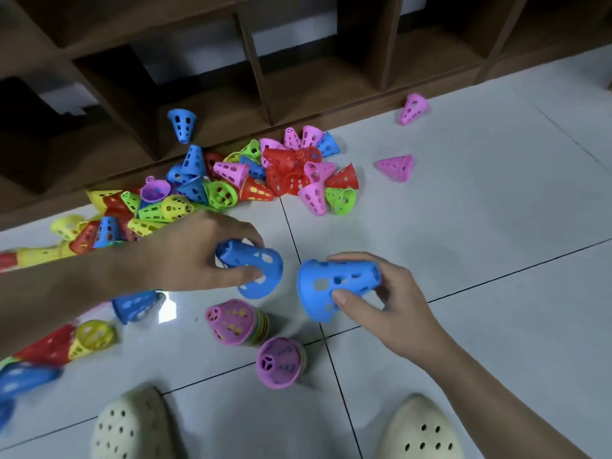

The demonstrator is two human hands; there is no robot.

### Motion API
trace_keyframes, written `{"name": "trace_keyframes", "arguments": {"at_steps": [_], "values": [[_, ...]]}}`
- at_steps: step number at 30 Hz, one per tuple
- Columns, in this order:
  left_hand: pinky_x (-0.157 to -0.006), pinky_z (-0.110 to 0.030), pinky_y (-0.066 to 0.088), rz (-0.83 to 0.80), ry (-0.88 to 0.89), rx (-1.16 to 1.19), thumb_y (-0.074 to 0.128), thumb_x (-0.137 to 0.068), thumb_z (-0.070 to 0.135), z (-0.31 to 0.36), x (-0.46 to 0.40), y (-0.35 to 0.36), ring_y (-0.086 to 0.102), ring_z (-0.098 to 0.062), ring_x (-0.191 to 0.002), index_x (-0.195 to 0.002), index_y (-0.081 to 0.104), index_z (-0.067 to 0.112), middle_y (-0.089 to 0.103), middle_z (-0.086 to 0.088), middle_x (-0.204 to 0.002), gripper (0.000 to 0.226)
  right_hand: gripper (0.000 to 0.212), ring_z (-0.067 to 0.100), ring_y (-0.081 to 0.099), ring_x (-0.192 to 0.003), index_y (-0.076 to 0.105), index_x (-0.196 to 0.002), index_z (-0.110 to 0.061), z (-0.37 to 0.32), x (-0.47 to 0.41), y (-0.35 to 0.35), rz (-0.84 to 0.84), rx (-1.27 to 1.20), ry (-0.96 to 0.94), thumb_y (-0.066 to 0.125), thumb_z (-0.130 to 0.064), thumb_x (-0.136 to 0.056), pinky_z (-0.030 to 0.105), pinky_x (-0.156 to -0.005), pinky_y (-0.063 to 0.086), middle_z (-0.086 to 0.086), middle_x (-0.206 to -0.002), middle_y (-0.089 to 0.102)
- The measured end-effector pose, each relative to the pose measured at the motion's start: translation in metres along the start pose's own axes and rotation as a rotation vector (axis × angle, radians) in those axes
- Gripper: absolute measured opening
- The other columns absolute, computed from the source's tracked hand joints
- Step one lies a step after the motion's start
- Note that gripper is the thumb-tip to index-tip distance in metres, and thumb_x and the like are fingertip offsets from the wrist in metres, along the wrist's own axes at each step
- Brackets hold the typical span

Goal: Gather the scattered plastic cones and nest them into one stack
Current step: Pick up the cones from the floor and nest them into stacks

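Above the pale tiled floor point(463, 226), the left hand point(195, 256) grips one blue perforated plastic cone point(255, 270); the right hand point(390, 303) pinches another blue perforated plastic cone point(334, 286) just beside it, wide mouths facing.

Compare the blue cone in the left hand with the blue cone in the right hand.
The left hand grips its blue cone at the narrow end, mouth facing right; the right hand pinches its blue cone mid-body, mouth facing left and down. Both are blue, perforated and held off the floor, mouths facing each other.
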State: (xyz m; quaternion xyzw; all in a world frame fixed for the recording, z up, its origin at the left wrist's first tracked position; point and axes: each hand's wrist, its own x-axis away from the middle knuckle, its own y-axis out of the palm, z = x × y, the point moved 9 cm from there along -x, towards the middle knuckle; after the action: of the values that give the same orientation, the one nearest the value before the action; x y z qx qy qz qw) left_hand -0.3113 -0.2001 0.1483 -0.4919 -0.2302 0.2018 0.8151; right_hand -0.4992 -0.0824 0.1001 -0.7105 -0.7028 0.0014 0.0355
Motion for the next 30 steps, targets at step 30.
{"name": "trace_keyframes", "arguments": {"at_steps": [30], "values": [[-0.078,-0.017,0.042,-0.126,-0.113,-0.118,0.042,-0.094,0.067,-0.066,-0.128,0.09,0.055,-0.003,-0.087,-0.119,0.059,0.036,0.065,0.015,-0.102,0.043,0.015,0.014,0.058,-0.065,0.069,-0.098,-0.03,0.101,-0.052,-0.088,0.129,0.298,0.286,0.075,-0.037,-0.087,0.018,-0.063,0.045,-0.003,-0.084,0.063]]}}
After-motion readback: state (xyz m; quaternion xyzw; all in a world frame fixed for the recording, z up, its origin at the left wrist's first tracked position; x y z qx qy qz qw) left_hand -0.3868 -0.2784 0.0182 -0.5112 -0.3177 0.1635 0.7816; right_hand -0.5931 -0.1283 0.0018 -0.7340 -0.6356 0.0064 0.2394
